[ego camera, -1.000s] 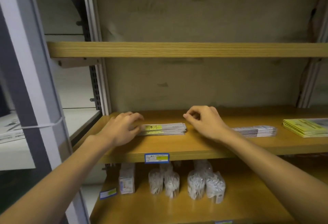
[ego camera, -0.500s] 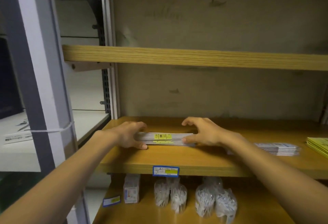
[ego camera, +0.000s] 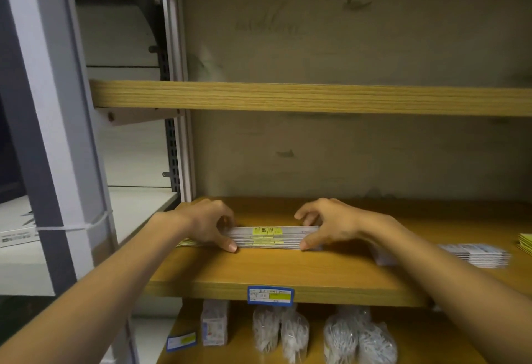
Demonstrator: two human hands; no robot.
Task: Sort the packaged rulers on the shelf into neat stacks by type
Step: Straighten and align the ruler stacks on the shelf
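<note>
Down on the lower shelf [ego camera: 417, 343], clear bags [ego camera: 357, 337] of small white bits are sitting beside a little box [ego camera: 214, 326]. One shelf [ego camera: 288, 274] up, the left hand [ego camera: 204, 227] and right hand [ego camera: 331, 224] are each pinching an end of the ruler stack [ego camera: 272, 237], thumbs in front. Another stack [ego camera: 475, 255] is lying further right.
</note>
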